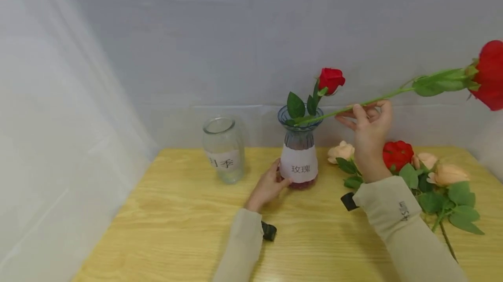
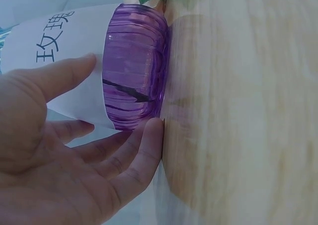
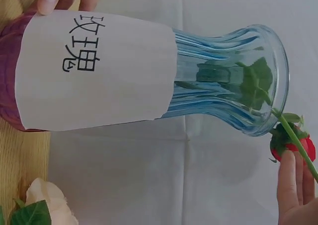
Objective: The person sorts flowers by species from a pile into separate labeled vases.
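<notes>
The left hand (image 1: 268, 184) rests against the base of the ribbed blue-and-purple glass vase with a white paper label (image 1: 298, 153), fingers and thumb curved lightly round its purple foot, apparently to steady it on the pale wooden desk (image 1: 177, 221). The right hand (image 1: 369, 127) pinches the green stem of a long-stemmed red rose (image 1: 489, 74), held almost level so the stem's cut end meets the vase's rim. One red rose with green leaves (image 1: 331, 80) already stands upright in the vase. To the left stands an empty clear glass jar with a label (image 1: 224, 149). Behind the right wrist, peach and red blooms with leaves (image 1: 428, 173) lie loose within reach.
</notes>
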`<state>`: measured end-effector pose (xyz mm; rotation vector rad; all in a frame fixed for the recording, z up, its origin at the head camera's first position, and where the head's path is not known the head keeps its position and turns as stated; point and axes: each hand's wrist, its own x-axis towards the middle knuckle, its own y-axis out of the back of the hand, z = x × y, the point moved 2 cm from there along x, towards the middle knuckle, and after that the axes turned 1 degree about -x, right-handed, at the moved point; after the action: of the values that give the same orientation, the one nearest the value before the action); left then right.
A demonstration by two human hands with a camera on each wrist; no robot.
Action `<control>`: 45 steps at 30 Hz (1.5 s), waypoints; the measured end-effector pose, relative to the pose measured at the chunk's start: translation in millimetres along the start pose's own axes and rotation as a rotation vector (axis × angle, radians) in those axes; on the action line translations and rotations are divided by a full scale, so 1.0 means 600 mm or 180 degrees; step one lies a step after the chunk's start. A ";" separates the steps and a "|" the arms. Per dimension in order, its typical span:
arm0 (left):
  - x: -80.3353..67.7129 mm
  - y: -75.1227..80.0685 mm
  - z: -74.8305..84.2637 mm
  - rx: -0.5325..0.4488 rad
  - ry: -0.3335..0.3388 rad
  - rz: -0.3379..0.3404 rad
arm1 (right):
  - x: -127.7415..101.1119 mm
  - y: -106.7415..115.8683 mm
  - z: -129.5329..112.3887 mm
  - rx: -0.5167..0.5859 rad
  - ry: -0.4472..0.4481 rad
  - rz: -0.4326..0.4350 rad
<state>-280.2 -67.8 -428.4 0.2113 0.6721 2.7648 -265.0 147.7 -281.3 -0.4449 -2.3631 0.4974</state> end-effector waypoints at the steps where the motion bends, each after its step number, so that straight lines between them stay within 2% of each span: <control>1: 0.001 -0.001 0.001 -0.0006 -0.0007 0.0003 | 0.000 -0.001 0.001 -0.0077 0.0010 -0.0042; 8: 0.000 0.001 0.003 0.0013 -0.0119 0.0016 | 0.001 -0.012 0.004 -0.0567 0.0014 -0.0213; 16: 0.002 -0.004 0.001 -0.0032 -0.0129 -0.0005 | 0.003 -0.019 0.004 -0.1198 -0.0213 -0.0595; 18: 0.003 -0.005 0.000 -0.0038 -0.0137 0.0006 | 0.005 -0.021 0.004 -0.1572 -0.0277 -0.0736; 23: 0.003 -0.008 0.004 -0.0101 -0.0143 0.0010 | 0.011 -0.019 0.003 -0.2405 -0.0676 -0.1340; 25: 0.003 -0.008 0.006 -0.0117 -0.0133 0.0001 | 0.012 -0.014 0.004 -0.2414 -0.0873 -0.1503; 29: 0.005 -0.009 0.007 -0.0109 -0.0151 -0.0021 | 0.012 0.000 0.005 -0.2276 -0.1090 -0.1526; 37: 0.000 -0.010 0.005 -0.0141 -0.0110 -0.0039 | 0.002 0.045 0.011 -0.2046 -0.1141 -0.1572; 45: -0.001 -0.010 0.007 -0.0190 -0.0125 -0.0068 | 0.005 0.096 0.004 -0.2508 -0.1216 -0.1696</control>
<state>-277.1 -61.3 -427.4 0.2436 0.5778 2.7485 -258.2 198.4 -308.0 -0.0282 -2.8382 -0.6748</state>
